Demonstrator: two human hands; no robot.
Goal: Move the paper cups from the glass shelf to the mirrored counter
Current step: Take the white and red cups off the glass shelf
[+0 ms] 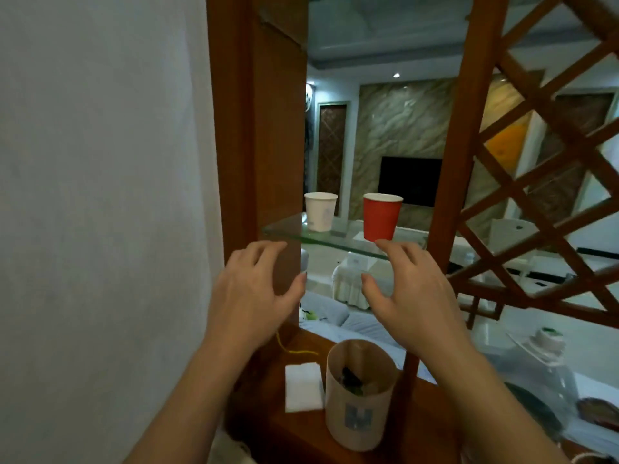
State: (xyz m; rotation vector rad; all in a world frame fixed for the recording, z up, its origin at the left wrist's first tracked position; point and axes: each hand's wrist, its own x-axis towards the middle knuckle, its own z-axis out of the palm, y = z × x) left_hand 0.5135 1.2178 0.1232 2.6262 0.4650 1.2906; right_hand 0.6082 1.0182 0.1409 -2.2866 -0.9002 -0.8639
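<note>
Nothing is moved yet: white cup (320, 212) and red cup (382, 216) stand on the glass shelf (284, 229); both hands, left (256, 293) and right (412, 293), are spread and empty below it

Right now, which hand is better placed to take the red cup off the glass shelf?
Right. The right hand is open with its fingertips just below the red cup on the glass shelf. The left hand, also open, is nearer the white cup.

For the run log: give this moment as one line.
stage: reaching | left hand: open, empty | right hand: open, empty, below red cup | white cup, red cup: upright on glass shelf | moved: none
</note>
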